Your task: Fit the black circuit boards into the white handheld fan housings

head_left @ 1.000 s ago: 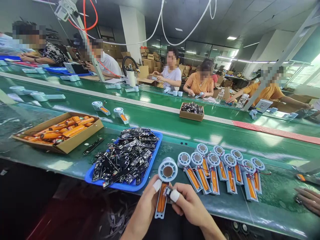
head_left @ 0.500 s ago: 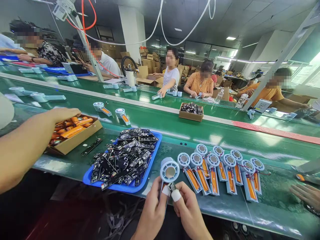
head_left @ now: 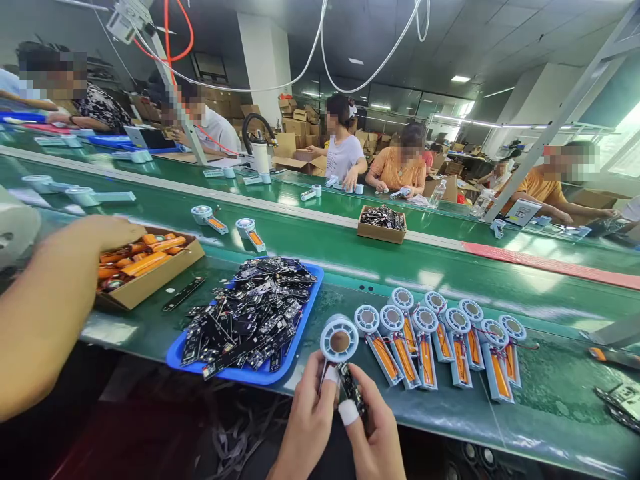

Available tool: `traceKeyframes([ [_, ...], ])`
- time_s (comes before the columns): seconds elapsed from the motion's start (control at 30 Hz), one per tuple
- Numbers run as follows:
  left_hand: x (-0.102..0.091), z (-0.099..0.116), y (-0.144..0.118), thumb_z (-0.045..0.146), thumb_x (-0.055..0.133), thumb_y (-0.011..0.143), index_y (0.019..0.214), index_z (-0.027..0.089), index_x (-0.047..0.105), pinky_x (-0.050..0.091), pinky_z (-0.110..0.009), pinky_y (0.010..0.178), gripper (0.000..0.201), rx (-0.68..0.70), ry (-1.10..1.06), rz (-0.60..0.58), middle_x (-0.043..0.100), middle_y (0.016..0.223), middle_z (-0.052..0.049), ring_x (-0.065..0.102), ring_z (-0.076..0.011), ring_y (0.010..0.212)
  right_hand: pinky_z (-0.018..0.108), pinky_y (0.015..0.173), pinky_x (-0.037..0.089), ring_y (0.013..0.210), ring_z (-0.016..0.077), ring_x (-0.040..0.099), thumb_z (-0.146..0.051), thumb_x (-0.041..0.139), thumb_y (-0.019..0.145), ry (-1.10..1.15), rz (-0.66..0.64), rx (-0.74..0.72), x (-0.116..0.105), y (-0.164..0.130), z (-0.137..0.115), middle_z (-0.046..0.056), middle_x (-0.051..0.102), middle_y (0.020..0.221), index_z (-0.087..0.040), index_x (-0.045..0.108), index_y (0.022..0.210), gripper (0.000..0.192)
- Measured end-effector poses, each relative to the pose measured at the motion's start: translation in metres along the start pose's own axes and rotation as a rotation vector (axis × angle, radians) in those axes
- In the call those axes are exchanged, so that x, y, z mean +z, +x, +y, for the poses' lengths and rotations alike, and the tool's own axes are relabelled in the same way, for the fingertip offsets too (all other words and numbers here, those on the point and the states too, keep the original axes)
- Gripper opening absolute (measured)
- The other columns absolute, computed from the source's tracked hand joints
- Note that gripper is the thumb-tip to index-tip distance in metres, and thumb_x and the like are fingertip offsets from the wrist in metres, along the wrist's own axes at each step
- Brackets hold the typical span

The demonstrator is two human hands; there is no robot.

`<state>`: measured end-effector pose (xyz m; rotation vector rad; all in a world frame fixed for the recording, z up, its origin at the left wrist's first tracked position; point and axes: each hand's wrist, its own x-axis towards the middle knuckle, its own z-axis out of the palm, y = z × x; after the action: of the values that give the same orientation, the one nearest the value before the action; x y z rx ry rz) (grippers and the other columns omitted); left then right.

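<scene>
My left hand [head_left: 306, 419] is closed around a pale blue round-headed housing [head_left: 339, 339], its ringed head facing up; most of its handle is hidden by my fingers. In my right hand [head_left: 375, 420], a narrow black circuit board [head_left: 351, 387] is pinched against the housing's handle side. White wraps cover both thumb tips. Left of my hands, a heap of similar boards [head_left: 260, 310] fills a blue tray [head_left: 316, 283]. To the right stand several like housings [head_left: 425, 321] in a cluster, with orange cells and thin wires in their handles.
At left a co-worker's arm [head_left: 55, 313] reaches over a carton [head_left: 165, 273] of orange cells. One loose board [head_left: 183, 294] lies beside it. Housings [head_left: 250, 233] sit on the green conveyor [head_left: 310, 237]. An orange-handled tool [head_left: 613, 357] lies far right. Several people work opposite.
The board in my right hand has turned, showing more of its length. The co-worker's hand at left drew back slightly. A hand at far right left view. Conveyor housings shifted slightly right.
</scene>
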<state>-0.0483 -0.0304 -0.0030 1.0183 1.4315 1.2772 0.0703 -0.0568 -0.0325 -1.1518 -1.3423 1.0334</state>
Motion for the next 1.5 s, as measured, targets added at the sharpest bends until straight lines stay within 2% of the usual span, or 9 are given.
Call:
traceKeyframes([
  [0.13,0.002,0.014,0.001,0.046,0.054,0.083,0.108,0.022,0.064,0.054,-0.041,0.089,0.036,0.018,0.069,0.045,0.074,0.108,-0.01,0.069,-0.0298,0.098,0.04,0.107,0.05,0.127,0.03,0.061,-0.039,0.061,0.098,-0.175,-0.041,-0.123,-0.008,0.0,0.003,0.009,0.065,0.139,-0.029,0.059,0.143,0.046],
  [0.33,0.007,0.013,-0.003,0.05,0.048,0.088,0.13,0.02,0.055,0.043,-0.041,0.112,0.051,-0.077,-0.135,-0.105,0.059,0.143,-0.013,0.045,-0.0309,0.142,0.036,0.096,0.057,0.116,0.0275,0.068,-0.031,0.053,0.101,-0.243,-0.052,-0.135,-0.011,0.009,0.002,0.012,0.07,0.129,-0.026,0.054,0.147,0.046],
  [0.53,0.021,-0.001,-0.012,0.051,0.042,0.097,0.15,0.016,0.034,0.028,-0.046,0.123,0.065,-0.052,-0.048,-0.001,0.034,0.164,-0.017,0.026,-0.0302,0.154,0.03,0.067,0.06,0.078,0.0236,0.073,-0.012,0.042,0.096,-0.653,-0.08,-0.216,-0.005,0.01,-0.004,0.011,0.073,0.098,-0.025,0.04,0.156,0.061],
  [0.73,0.017,0.0,-0.003,0.053,0.046,0.092,0.142,0.016,0.043,0.032,-0.041,0.121,0.063,-0.129,-0.109,-0.005,0.05,0.154,-0.016,0.037,-0.0284,0.149,0.032,0.057,0.059,0.065,0.0277,0.073,-0.008,0.056,0.079,-1.107,-0.358,-0.203,-0.009,0.019,-0.023,0.011,0.077,0.094,-0.02,0.031,0.159,0.086],
  [0.87,0.013,-0.005,0.005,0.055,0.045,0.091,0.134,0.017,0.05,0.046,-0.041,0.11,0.058,-0.189,-0.146,-0.041,0.072,0.126,-0.015,0.062,-0.0286,0.128,0.035,0.064,0.062,0.082,0.03,0.075,-0.009,0.054,0.08,-1.121,-0.436,-0.299,-0.009,0.028,-0.025,0.02,0.071,0.12,-0.016,0.018,0.162,0.09],
  [1.1,-0.007,0.013,0.027,0.038,0.035,0.095,0.103,0.021,0.069,0.056,-0.032,0.083,0.038,0.129,0.558,-0.063,0.079,0.099,-0.01,0.074,-0.0241,0.097,0.042,0.067,0.064,0.081,0.0308,0.073,-0.011,0.037,0.093,-1.008,-0.135,-0.533,0.01,0.042,0.005,0.018,0.073,0.103,-0.011,-0.018,0.159,0.086],
  [1.2,-0.027,0.031,0.04,0.028,0.037,0.096,0.086,0.022,0.069,0.053,-0.032,0.077,0.034,0.14,0.784,-0.004,0.074,0.08,-0.008,0.073,-0.0248,0.082,0.047,0.077,0.064,0.096,0.0344,0.072,-0.012,0.034,0.096,-1.022,-0.032,-0.596,0.016,0.05,0.02,0.022,0.071,0.114,-0.011,-0.013,0.161,0.081],
  [1.33,-0.053,0.051,0.066,0.019,0.03,0.099,0.108,0.012,0.065,0.049,-0.042,0.087,0.037,0.116,1.098,0.19,0.067,0.111,-0.021,0.068,-0.0337,0.104,0.054,0.093,0.058,0.121,0.039,0.063,-0.011,0.034,0.097,-1.057,0.041,-0.62,0.02,0.057,0.032,0.027,0.06,0.136,-0.01,-0.006,0.162,0.077],
  [1.5,-0.068,0.063,0.101,0.015,0.046,0.093,0.092,0.012,0.068,0.051,-0.038,0.079,0.022,0.109,1.301,0.127,0.067,0.107,-0.02,0.071,-0.0327,0.095,0.052,0.097,0.057,0.13,0.0368,0.057,-0.027,0.044,0.101,-0.946,0.001,-0.593,0.013,0.05,0.027,0.022,0.053,0.146,-0.013,0.011,0.162,0.071],
])
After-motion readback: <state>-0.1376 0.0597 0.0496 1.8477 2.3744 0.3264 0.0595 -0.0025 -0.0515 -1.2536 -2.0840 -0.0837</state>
